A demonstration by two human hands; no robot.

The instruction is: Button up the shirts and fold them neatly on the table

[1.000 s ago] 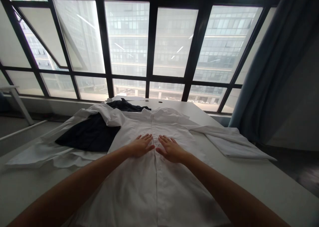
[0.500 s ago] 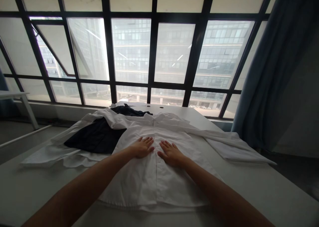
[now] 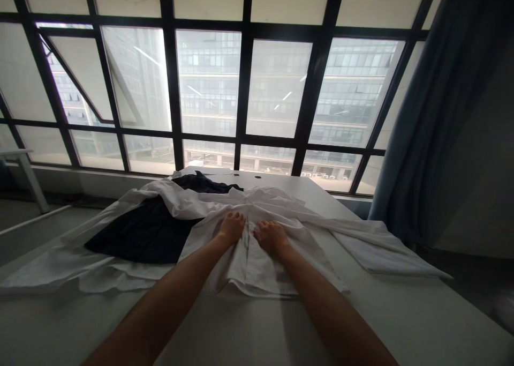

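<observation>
Clock centred on hands; 12 = window side.

1. L hand point(image 3: 232, 228): fingers curled into cloth L of placket, grasping it by the look of the bunching; fingertips hidden.
2. R hand point(image 3: 272, 236): ditto, R of placket, wrist at approx. 5; tips likewise hidden.
3. White shirt point(image 3: 315, 253), 1 pc: on table under both hands, collar end at 12, hem at 6. Hem wavy, w/ a raised fold at approx. 7; puckers nr both hands.
4. Placket point(image 3: 246, 256): runs btwn hands, 12 to 6, slightly bent. Buttons n/v at this res.

Handling (judgement): equal pull L & R, else placket skews; hold light, as a tight fist sets creases; keep hem edges level; ease raised fold at 7 flat w/ open palm.

5. Shirt sleeve point(image 3: 357, 225): at 3, lying across folded white cloth point(image 3: 381, 259); mind drag there.
6. Navy garment point(image 3: 138, 234): at 9, nr shirt's L edge; poss. snag.
7. White garment point(image 3: 116, 280): at 8, partly under no. 6.
8. Dark garment point(image 3: 204, 183): at 11, beyond collar.
9. White table point(image 3: 225, 336): bare strip at 6.
10. Blue curtain point(image 3: 425, 135): at 2.
</observation>
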